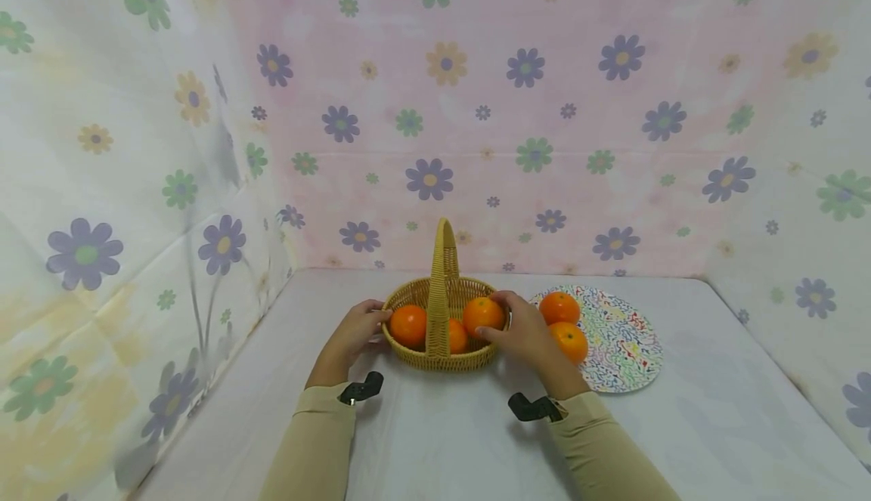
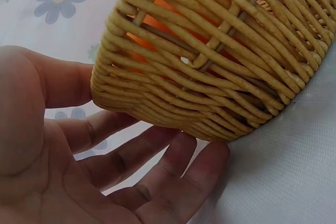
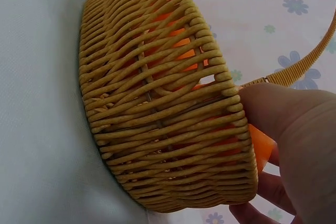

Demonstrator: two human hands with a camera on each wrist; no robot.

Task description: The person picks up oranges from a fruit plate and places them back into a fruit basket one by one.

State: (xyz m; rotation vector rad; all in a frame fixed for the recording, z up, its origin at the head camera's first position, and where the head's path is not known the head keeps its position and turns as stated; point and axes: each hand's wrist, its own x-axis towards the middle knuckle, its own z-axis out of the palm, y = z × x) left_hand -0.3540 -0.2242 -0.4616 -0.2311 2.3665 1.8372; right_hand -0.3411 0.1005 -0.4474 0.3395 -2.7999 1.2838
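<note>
A yellow wicker basket (image 1: 440, 365) with a tall arched handle stands on the table, holding three oranges: one orange (image 1: 408, 326) at the left, a second orange (image 1: 457, 337) partly behind the handle, and a third orange (image 1: 484, 315) at the right. At the basket's left end, my left hand (image 1: 357, 330) grips the rim, thumb at the edge and fingers along the outer wall (image 2: 210, 77). My right hand (image 1: 527, 332) holds the right-hand orange at the right rim, thumb in front and fingers behind; in the right wrist view this orange (image 3: 261, 148) shows beyond the rim.
To the right, a round mat (image 1: 622, 342) with a multicoloured squiggle pattern lies on the white table (image 1: 435, 440). Two more oranges rest at its left side, one orange (image 1: 559, 308) behind the other orange (image 1: 568, 341). Flower-printed cloth (image 1: 483, 131) hangs behind and at both sides.
</note>
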